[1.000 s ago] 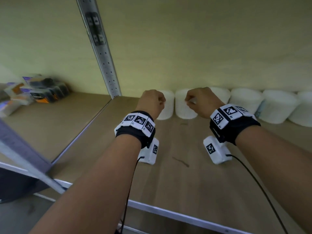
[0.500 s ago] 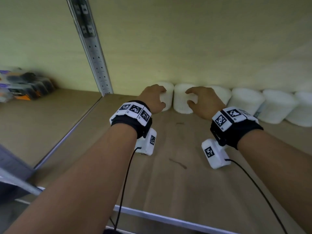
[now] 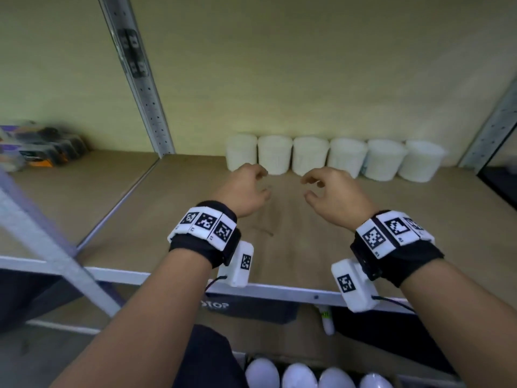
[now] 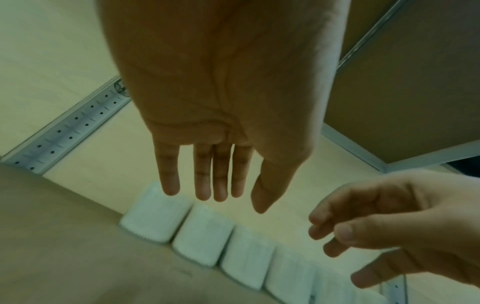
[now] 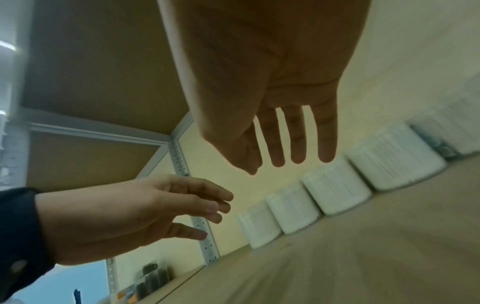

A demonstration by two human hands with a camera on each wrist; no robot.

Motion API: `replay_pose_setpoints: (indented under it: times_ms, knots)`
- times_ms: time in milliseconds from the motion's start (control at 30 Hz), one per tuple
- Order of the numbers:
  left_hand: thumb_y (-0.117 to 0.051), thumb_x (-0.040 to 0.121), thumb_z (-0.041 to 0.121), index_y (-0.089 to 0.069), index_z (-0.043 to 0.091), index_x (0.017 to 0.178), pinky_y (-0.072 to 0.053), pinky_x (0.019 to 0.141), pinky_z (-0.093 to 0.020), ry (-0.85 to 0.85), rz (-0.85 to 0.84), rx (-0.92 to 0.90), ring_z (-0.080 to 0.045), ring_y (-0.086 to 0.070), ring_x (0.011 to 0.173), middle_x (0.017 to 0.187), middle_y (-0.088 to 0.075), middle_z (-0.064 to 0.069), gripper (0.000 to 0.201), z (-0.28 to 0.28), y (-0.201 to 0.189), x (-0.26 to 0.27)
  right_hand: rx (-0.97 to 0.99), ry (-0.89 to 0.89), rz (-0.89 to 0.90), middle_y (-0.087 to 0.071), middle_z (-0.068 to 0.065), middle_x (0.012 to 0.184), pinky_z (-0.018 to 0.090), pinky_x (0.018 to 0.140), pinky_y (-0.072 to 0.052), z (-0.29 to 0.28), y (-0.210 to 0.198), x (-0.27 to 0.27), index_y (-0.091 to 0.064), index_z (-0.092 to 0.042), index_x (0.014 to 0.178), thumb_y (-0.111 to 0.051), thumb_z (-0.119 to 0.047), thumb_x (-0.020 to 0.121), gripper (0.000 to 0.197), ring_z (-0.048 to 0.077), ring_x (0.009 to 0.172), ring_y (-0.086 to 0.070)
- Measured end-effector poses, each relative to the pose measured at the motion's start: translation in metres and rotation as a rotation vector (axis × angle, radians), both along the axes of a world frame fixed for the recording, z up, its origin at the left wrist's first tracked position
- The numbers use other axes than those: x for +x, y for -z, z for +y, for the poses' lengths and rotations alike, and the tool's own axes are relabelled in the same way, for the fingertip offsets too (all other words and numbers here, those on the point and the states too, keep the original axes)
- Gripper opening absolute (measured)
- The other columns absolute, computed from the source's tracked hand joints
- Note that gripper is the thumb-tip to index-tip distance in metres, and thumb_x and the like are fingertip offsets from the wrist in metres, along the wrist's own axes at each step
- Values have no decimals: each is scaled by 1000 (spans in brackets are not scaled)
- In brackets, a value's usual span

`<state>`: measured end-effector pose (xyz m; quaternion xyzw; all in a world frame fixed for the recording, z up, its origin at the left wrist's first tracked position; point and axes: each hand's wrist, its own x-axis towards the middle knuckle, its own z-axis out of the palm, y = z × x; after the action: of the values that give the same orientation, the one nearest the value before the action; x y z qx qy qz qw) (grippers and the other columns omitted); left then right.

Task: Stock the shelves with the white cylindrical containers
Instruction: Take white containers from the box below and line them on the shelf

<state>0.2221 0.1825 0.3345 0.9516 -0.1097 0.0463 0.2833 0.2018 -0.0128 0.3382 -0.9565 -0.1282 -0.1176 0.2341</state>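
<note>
Several white cylindrical containers point(image 3: 310, 156) stand in a row against the back wall of the brown shelf point(image 3: 195, 225). The same row shows in the left wrist view point(image 4: 202, 236) and the right wrist view point(image 5: 335, 189). My left hand point(image 3: 246, 189) hovers over the shelf a little in front of the row's left end, fingers relaxed and empty point(image 4: 207, 179). My right hand point(image 3: 327, 191) hovers beside it, also apart from the containers, fingers loosely spread and holding nothing point(image 5: 291, 144).
A perforated metal upright point(image 3: 140, 79) stands left of the row, another point(image 3: 492, 124) at the right. Dark packaged goods point(image 3: 36, 152) sit on the left shelf section. White rounded tops point(image 3: 299, 376) lie in a box below the shelf's metal front rail point(image 3: 279, 289).
Both hands have drawn back from the two leftmost containers toward the shelf's front edge and have opened. The containers stay in the row. The head view has pulled back and down.
</note>
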Motion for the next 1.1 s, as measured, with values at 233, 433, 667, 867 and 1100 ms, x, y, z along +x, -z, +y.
replay_pose_setpoints:
  times_ms: [233, 433, 667, 867, 1100]
  knots:
    - [-61, 84, 22, -60, 23, 110, -42, 81, -23, 43, 78, -63, -9, -52, 89, 104, -55, 6, 26, -43, 30, -79, 70, -4, 23, -63, -6, 97, 27, 85, -46, -23, 21, -63, -66, -27, 105, -61, -28, 85, 21, 16, 90, -58]
    - [-63, 81, 11, -65, 15, 87, -41, 65, -13, 129, 135, -149, -3, -51, 67, 78, -57, 7, 8, -52, 66, -139, 173, -17, 166, -62, 0, 65, 26, 66, -47, -31, 55, -117, -65, -20, 80, -64, -21, 80, 2, 13, 60, -54]
    - [-68, 74, 19, -64, 25, 78, -55, 75, -27, 177, 415, 10, -10, -64, 76, 76, -65, 8, 8, -36, 140, -174, -98, -136, 739, -64, -7, 80, 7, 74, -44, -26, 136, -154, -71, -14, 95, -62, -22, 87, 14, 10, 82, -60]
    - [-66, 68, 28, -64, 17, 92, -54, 77, -32, 115, 699, 141, -24, -63, 87, 89, -64, -1, 26, -32, 226, -180, -125, -35, 898, -66, 9, 111, 33, 88, -50, -12, 242, -171, -64, -8, 111, -68, -25, 84, 32, 27, 106, -62]
    - [-77, 68, 32, -44, 25, 124, -39, 101, -45, 125, 842, 351, -35, -40, 121, 130, -40, -8, 65, -35, 343, -220, -354, -68, 1076, -38, 10, 138, 42, 97, -44, 0, 339, -206, -38, -26, 135, -72, -44, 76, 70, 36, 118, -47]
